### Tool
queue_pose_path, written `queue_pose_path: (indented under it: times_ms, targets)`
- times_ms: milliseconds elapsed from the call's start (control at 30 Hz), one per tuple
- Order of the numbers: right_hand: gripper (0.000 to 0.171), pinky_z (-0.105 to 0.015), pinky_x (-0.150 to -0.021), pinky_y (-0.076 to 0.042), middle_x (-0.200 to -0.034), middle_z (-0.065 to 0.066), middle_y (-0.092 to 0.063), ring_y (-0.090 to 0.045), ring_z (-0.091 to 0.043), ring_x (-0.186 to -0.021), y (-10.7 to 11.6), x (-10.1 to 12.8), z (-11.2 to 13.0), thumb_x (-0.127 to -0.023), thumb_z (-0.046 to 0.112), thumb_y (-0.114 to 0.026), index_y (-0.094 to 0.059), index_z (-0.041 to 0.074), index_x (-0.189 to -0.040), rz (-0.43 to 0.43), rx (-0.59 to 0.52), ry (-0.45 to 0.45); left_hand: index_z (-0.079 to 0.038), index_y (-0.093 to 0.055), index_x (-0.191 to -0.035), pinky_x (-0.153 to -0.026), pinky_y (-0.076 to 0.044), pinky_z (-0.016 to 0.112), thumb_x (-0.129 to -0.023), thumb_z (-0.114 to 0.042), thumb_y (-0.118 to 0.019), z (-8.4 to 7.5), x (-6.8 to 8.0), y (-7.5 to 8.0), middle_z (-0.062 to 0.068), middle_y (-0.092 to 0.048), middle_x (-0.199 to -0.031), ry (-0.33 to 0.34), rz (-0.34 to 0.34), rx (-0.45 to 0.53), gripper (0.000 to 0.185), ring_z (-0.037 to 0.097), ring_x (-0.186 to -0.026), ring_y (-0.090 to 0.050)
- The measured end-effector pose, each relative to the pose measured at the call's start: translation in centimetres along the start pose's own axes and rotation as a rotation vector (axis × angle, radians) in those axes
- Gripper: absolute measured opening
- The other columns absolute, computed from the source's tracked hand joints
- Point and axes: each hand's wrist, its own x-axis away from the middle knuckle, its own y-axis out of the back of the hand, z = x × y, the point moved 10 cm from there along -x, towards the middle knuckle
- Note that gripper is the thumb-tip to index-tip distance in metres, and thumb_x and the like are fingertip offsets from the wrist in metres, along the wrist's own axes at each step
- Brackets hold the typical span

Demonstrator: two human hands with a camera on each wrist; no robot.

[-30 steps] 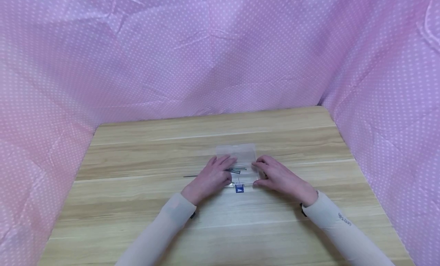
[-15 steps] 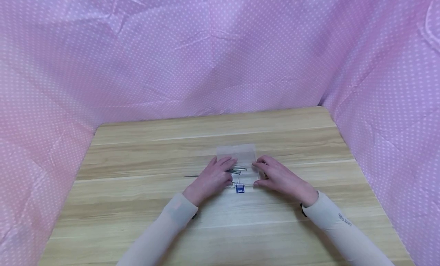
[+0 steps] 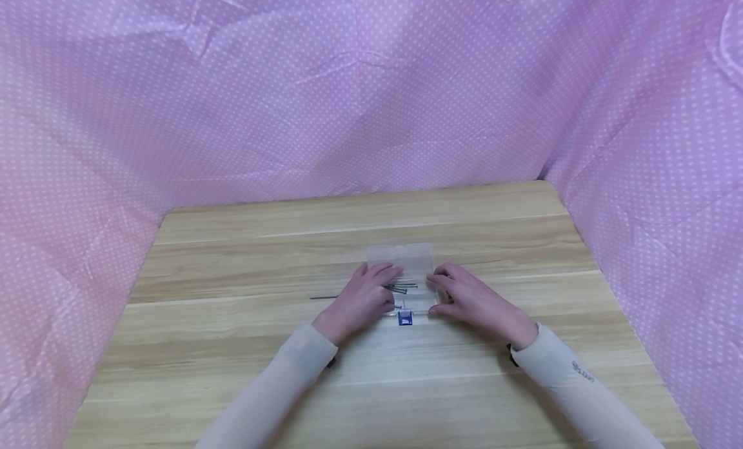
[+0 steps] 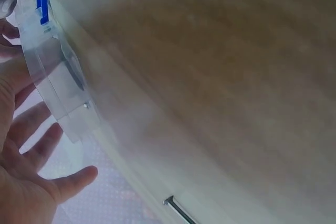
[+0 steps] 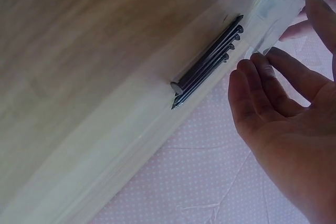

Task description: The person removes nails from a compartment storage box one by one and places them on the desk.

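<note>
A clear plastic box [image 3: 406,259] with a blue latch [image 3: 404,317] lies on the wooden table [image 3: 232,255], and several dark nails [image 3: 403,286] lie bundled inside it. My left hand [image 3: 383,284] rests flat over the box's left part, fingers spread and relaxed. At the box's right edge my right hand [image 3: 435,294] touches it with straight fingers and the thumb near the front corner. The left wrist view shows the box [image 4: 58,77], its latch [image 4: 42,3] and the left fingers [image 4: 37,140]. In the right wrist view the nails [image 5: 207,64] lie beside the right fingers [image 5: 262,87].
One loose nail [image 3: 322,298] lies on the table left of my left hand, also seen as the nail [image 4: 178,211] in the left wrist view. Pink dotted cloth [image 3: 371,100] walls the table on three sides.
My left hand and forearm have crept slightly to the right. The box and the right hand have stayed where they were.
</note>
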Motion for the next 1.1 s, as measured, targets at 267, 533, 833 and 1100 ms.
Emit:
queue_pose_path:
  times_ms: [267,533,833,1100]
  targets:
    - [0.061,-0.035,-0.083,-0.052,-0.122,-0.007,-0.058,-0.053,-0.016,-0.098,0.0,0.0,0.1,-0.086,0.033,-0.086,-0.065,-0.002,-0.132,0.000,0.006,0.004,-0.019,-0.079,-0.090,-0.119,-0.023,0.069,-0.099,-0.025,-0.072,0.2,0.1,-0.5,0.004,-0.038,-0.165,-0.015,0.053,0.044,0.013,0.029,-0.153,-0.031]
    - [0.061,-0.036,-0.084,-0.053,-0.123,-0.007,-0.058,-0.053,-0.016,-0.099,0.0,0.0,-0.1,-0.086,0.032,-0.087,-0.065,-0.002,-0.133,0.003,-0.011,-0.007,-0.021,-0.077,-0.093,-0.121,-0.021,0.066,-0.099,-0.026,-0.073,0.5,0.3,-0.2,0.003,-0.040,-0.164,-0.045,0.062,0.101,0.009,0.024,-0.152,-0.034]
    - [0.062,-0.036,-0.085,-0.053,-0.124,-0.006,-0.058,-0.053,-0.016,-0.099,0.0,0.1,-0.1,-0.086,0.032,-0.086,-0.064,-0.002,-0.133,0.003,-0.016,-0.008,-0.021,-0.076,-0.089,-0.124,-0.020,0.062,-0.097,-0.021,-0.073,0.9,0.4,0.0,0.002,-0.044,-0.162,-0.029,0.047,0.153,0.009,0.021,-0.150,-0.037]
    - [0.062,-0.037,-0.085,-0.053,-0.124,-0.007,-0.058,-0.054,-0.016,-0.100,-0.1,0.1,-0.3,-0.086,0.032,-0.087,-0.065,-0.002,-0.133,0.007,-0.011,-0.007,-0.021,-0.076,-0.092,-0.123,-0.024,0.059,-0.096,-0.022,-0.074,1.1,0.5,0.5,0.003,-0.053,-0.154,-0.001,0.027,0.169,0.005,0.022,-0.146,-0.043]
